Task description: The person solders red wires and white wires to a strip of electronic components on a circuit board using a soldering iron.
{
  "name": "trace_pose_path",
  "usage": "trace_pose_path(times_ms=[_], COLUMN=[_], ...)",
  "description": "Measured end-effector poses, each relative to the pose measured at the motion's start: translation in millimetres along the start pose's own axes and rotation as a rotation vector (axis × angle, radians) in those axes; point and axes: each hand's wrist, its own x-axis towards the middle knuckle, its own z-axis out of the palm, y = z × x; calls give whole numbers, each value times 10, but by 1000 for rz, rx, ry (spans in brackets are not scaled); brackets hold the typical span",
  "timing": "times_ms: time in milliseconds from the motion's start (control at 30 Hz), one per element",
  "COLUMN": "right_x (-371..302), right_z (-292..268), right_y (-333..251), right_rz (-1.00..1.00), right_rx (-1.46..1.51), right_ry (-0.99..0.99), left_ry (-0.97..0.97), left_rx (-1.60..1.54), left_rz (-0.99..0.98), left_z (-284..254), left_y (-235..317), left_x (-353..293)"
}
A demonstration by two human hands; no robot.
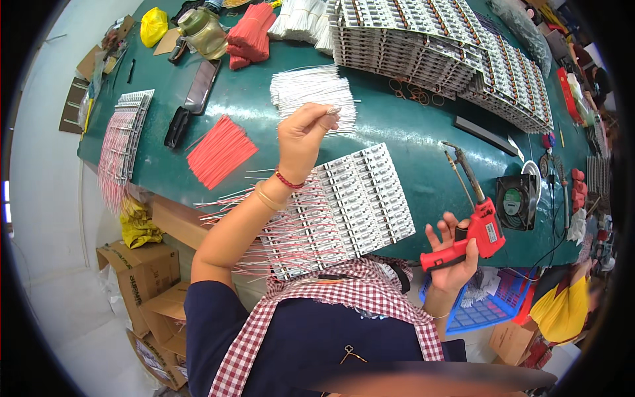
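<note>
Pinching thumb and fingertips together, the left hand [303, 139] hangs beyond the white board panel [364, 198], its forearm crossing over the panel's left part. A small pale bit shows at the fingertips; whether it is the end of a wire, I cannot tell. Directly under and beyond those fingers, on the far side of the panel, lies a spread of white wires [288, 92].

To the right of the panel, the right hand [455, 272] has the handle of a red soldering gun [486, 231] lying across it, the fingers partly curled and some standing loosely open. The gun's metal tip points away from the person, apart from the panel.

The panel itself rests at the near edge of the green table [397, 126], tilted in its lie, with red and white wires standing out from its left portion and rows of small parts on its right. Left of the panel and a little beyond it is a flat bundle of red wires [221, 152]; farther left is a second wired panel [126, 132]. Stacked boards [410, 59] rise well beyond the panel, and a black fan [517, 202] stands to its right, past the gun.
</note>
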Motion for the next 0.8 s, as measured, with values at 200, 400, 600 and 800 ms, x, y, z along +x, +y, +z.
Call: trace_pose_path(times_ms=[200, 400, 600, 800], right_x=[23, 30, -4, -2], right_z=[133, 179, 201, 341], right_y=[-85, -172, -268, -111], right_rz=[-35, 24, 38, 143], right_rx=[-166, -228, -363, -386], right_ry=[42, 87, 162, 195], left_ry=[-50, -200, -443, -490], left_rx=[150, 265, 809, 937], left_rz=[-183, -283, 140, 257], left_z=[-10, -76, -132, -81], left_y=[234, 255, 246, 132], left_x=[71, 98, -5, -197])
